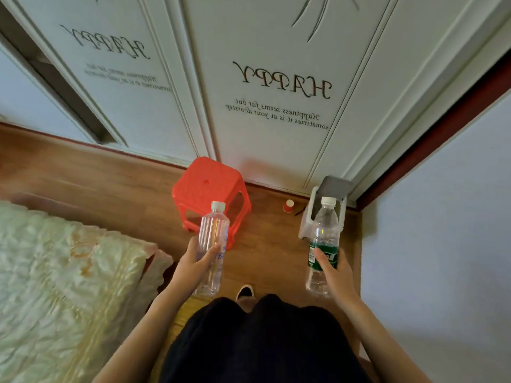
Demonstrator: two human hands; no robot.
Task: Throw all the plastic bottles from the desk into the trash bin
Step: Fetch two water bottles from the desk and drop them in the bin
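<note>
My left hand [195, 265] grips a clear plastic bottle [211, 233] with a white cap and a faint blue label, held upright over the floor in front of the red stool. My right hand [336, 275] holds a second clear bottle [325, 230] with a green label and white cap, also upright. This bottle's top overlaps a white trash bin [308, 217] with a grey lid that stands on the floor by the wardrobe corner. No desk is in view.
A red plastic stool [204, 181] stands on the wooden floor before white wardrobe doors [276, 78]. A small red cup [289, 205] sits on the floor left of the bin. A bed with a pale quilt [63, 277] fills the left. A wall [442, 244] closes the right.
</note>
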